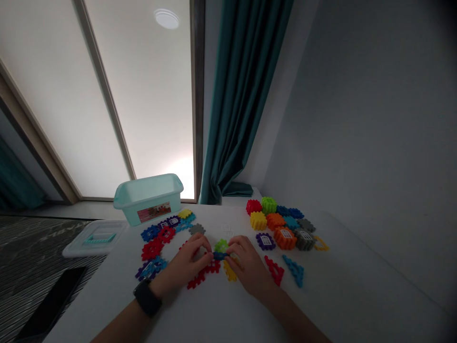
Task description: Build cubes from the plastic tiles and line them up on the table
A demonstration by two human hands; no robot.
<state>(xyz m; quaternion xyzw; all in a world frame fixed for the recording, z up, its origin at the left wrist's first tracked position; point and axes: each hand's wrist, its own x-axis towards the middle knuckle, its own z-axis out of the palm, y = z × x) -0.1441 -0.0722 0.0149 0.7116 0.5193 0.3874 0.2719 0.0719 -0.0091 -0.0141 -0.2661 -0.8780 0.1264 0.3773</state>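
Note:
Between my two hands is a dark blue interlocking plastic tile (220,256), seen nearly edge-on. My left hand (191,259) pinches its left end, and my right hand (246,264) grips the right end. A light green tile (221,246) shows just behind it. Below my fingers lie red tiles (213,267) and a yellow tile (230,271), partly covered by the hands. Whether the blue tile is joined to any of these I cannot tell. A dark watch (147,297) is on my left wrist.
On the white table's left lie loose red tiles (153,249) and blue tiles (152,267). A mint tub (150,197) stands behind them, beside its lid (94,238). To the right are stacked tiles, including orange (284,238), a red triangle (274,270) and a blue triangle (294,270).

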